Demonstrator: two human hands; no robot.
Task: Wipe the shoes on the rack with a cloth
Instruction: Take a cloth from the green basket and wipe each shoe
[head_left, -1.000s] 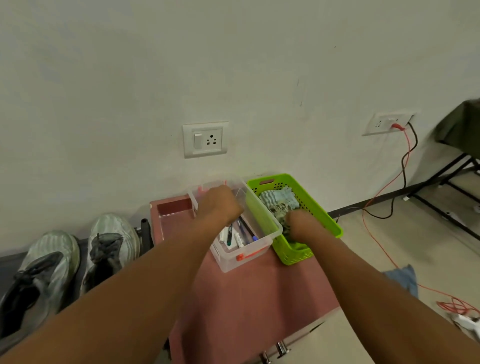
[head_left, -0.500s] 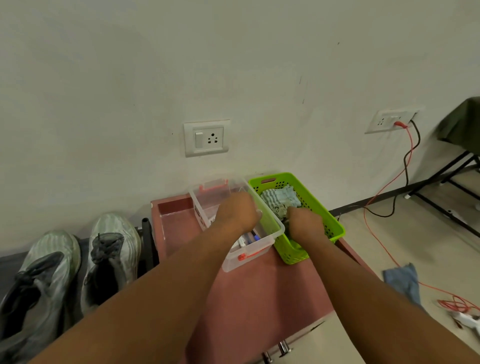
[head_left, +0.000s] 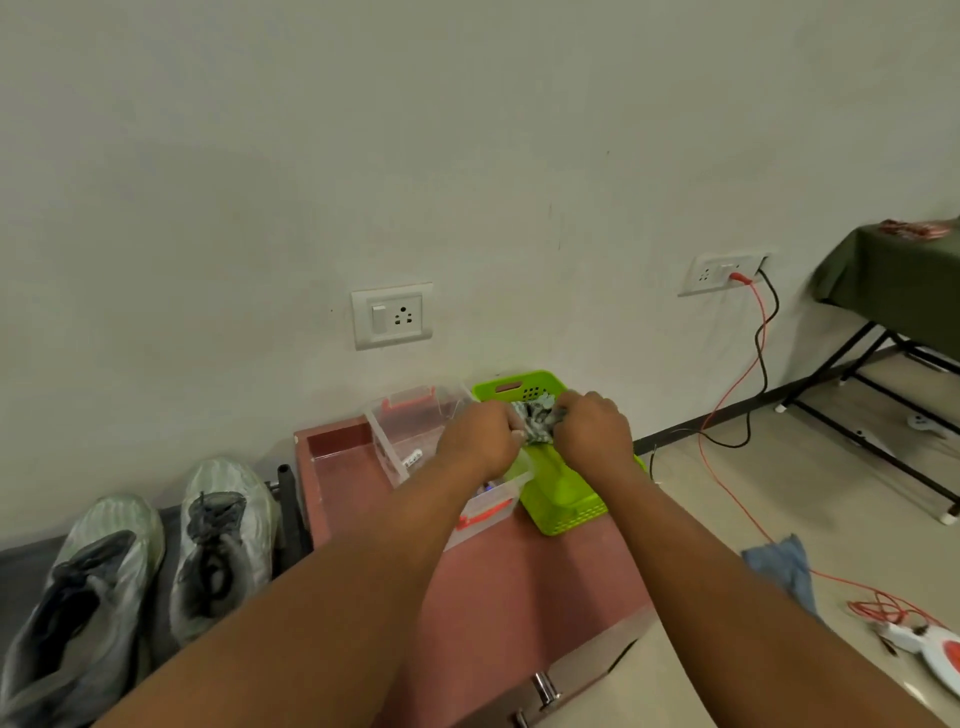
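Both hands are gripping 1 cloth (head_left: 537, 422), a striped grey-and-white rag bunched between them above the green basket (head_left: 566, 499). The left hand (head_left: 478, 441) is curling its fingers round the cloth's left end; the right hand (head_left: 595, 431) is clenching the right end. This 2-handed hold is probably serving to lift the rag free of the basket and spread it, though the fingertips are hidden behind the knuckles. The basket is sitting beside a clear plastic bin (head_left: 415, 431) on a red cabinet (head_left: 519, 597). The 2 shoes (head_left: 156, 551) are waiting on the low rack (head_left: 285, 499) well to the left, untouched, with the toes toward the wall.
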